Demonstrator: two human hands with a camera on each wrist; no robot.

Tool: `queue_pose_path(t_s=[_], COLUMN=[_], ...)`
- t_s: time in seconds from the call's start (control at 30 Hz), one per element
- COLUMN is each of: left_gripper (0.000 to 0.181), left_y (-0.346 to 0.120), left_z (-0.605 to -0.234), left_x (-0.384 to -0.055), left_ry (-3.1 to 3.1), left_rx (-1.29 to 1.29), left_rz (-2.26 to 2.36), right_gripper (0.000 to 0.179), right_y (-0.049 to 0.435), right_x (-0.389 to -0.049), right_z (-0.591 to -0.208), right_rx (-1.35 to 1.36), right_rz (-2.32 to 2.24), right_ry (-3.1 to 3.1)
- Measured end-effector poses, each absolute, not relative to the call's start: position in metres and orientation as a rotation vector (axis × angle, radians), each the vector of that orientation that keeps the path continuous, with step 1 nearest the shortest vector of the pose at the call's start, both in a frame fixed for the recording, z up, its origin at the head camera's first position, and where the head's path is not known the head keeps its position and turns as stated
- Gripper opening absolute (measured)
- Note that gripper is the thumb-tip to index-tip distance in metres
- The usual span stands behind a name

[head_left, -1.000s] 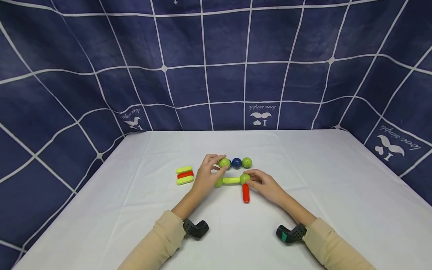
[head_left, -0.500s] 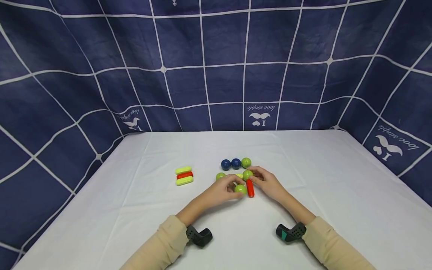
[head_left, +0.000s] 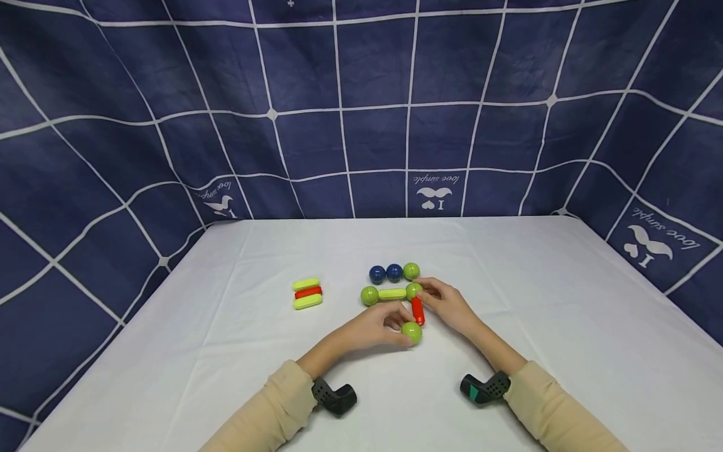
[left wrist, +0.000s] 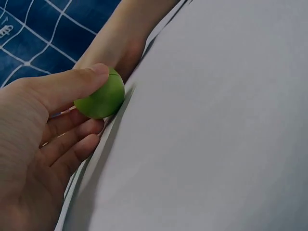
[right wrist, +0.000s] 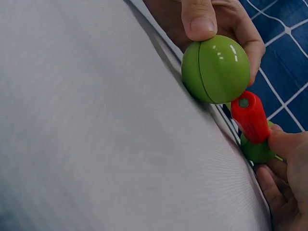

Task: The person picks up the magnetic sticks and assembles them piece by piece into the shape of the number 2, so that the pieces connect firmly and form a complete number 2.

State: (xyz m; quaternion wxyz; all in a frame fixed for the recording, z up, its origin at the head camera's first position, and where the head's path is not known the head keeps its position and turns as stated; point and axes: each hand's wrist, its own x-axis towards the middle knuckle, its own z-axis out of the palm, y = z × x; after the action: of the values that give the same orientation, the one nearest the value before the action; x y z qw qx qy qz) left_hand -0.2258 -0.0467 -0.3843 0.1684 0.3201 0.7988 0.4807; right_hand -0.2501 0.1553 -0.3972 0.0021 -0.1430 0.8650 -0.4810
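Note:
My left hand (head_left: 373, 328) pinches a green ball (head_left: 412, 333) between thumb and fingers, at the near end of a red rod (head_left: 418, 311). In the right wrist view that rod's end shows a small grey disc, right beside the held ball; whether they touch I cannot tell. The red rod's far end meets a second green ball (head_left: 414, 290), which my right hand (head_left: 449, 306) grips with thumb and fingers. From this ball a yellow-green rod (head_left: 392, 294) runs left to another green ball (head_left: 369, 295). In the left wrist view the pinched ball (left wrist: 102, 98) hides the rod.
Behind the joined pieces, two blue balls (head_left: 386, 274) and a green ball (head_left: 411, 271) lie in a row. To the left, two yellow-green rods (head_left: 307, 302) flank a red rod (head_left: 308, 292). A dark blue gridded cloth (head_left: 373, 138) hangs behind the white table (head_left: 254, 376).
My left hand has brought the green ball from the back row toward me, to the red rod's near end. My right hand shifted the joined pieces slightly away and right.

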Motion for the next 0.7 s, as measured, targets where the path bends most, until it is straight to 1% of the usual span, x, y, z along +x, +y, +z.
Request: queue_pose_path(t_s=[0.3, 0.7], left_gripper=[0.033, 0.033], left_y=[-0.041, -0.036], left_z=[-0.387, -0.387], left_x=[-0.221, -0.219], left_ry=[2.3, 2.326], left_rx=[0.987, 1.015], left_rz=[1.373, 1.396], right_gripper=[0.039, 0.039], right_y=[0.156, 0.151], right_x=[-0.248, -0.247], right_z=[-0.398, -0.397], right_rx=[-0.48, -0.494], right_rz=[-1.52, -1.55], right_ry=[2.72, 2.739])
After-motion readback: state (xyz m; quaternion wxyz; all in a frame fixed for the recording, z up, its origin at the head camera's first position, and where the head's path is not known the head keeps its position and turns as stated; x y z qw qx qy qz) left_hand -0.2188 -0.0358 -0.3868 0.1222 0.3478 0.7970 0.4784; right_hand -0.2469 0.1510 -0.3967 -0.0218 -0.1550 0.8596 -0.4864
